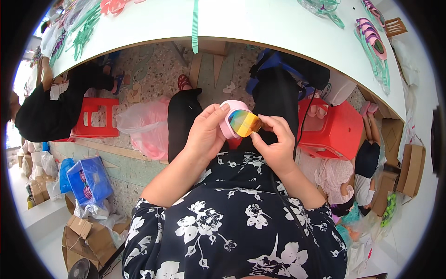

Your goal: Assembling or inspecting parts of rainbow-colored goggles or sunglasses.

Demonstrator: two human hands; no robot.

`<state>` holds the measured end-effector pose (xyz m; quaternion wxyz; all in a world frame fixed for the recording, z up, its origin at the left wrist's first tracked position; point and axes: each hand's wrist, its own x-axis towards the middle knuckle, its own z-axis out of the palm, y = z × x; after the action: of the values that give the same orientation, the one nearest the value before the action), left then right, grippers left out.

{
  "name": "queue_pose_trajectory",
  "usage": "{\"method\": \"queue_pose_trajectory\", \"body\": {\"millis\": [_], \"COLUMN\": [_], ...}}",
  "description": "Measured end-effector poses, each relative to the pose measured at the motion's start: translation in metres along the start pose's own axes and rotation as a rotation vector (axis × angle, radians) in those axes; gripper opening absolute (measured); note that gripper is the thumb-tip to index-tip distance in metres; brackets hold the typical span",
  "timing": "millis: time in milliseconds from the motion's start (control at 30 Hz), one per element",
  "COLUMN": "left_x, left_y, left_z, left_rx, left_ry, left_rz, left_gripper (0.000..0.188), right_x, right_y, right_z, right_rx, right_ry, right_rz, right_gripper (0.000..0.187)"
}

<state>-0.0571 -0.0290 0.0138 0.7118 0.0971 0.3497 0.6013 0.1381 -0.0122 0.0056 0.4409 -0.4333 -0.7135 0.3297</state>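
Observation:
Above my lap, my left hand [208, 129] grips a pair of pink swim goggles [225, 124] by one side, thumb on top and fingers underneath. The mirrored lens [239, 119] shines blue-green, turning yellow and orange toward the right. At that right end my right hand [275, 136] pinches the edge between thumb and fingers. Whether the yellow part is a film or only a reflection, I cannot tell. No strap shows on the goggles in my hands.
A white table [153, 23] curves ahead, with a green strap [195, 28] over its edge and finished goggles [371, 39] at right. Red stools [97, 118] stand at left and right. A blue crate [89, 180], a pink plastic bag [151, 130] and cardboard boxes [88, 242] lie around. Other people sit nearby.

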Motion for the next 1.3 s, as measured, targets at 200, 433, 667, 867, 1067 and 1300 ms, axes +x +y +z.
{"method": "queue_pose_trajectory", "body": {"millis": [200,433,667,867,1067,1300], "left_x": [-0.001,-0.004,-0.007,-0.011,-0.026,-0.028], "left_y": [0.005,0.003,0.004,0.005,-0.01,-0.006], "left_z": [0.005,0.007,0.005,0.013,-0.004,-0.011], "left_rx": [-0.033,0.011,0.104,0.386,0.369,0.422], "left_ry": [0.012,0.055,0.006,0.153,-0.03,-0.139], "left_rz": [-0.025,0.05,0.061,0.18,0.318,0.251], "left_gripper": [0.015,0.015,0.015,0.023,0.046,0.045], "right_x": [0.002,0.003,0.002,-0.002,0.001,-0.001], "right_y": [0.003,0.003,0.003,0.004,0.003,0.003], "right_z": [0.003,0.007,0.009,0.008,0.01,0.007], "right_rx": [-0.057,-0.02,0.021,0.091,0.123,0.099], "right_ry": [0.028,0.0,-0.017,-0.027,-0.002,-0.016], "right_rz": [-0.095,-0.111,-0.117,0.031,0.057,0.011], "right_gripper": [0.042,0.043,0.044,0.041,0.039,0.04]}}
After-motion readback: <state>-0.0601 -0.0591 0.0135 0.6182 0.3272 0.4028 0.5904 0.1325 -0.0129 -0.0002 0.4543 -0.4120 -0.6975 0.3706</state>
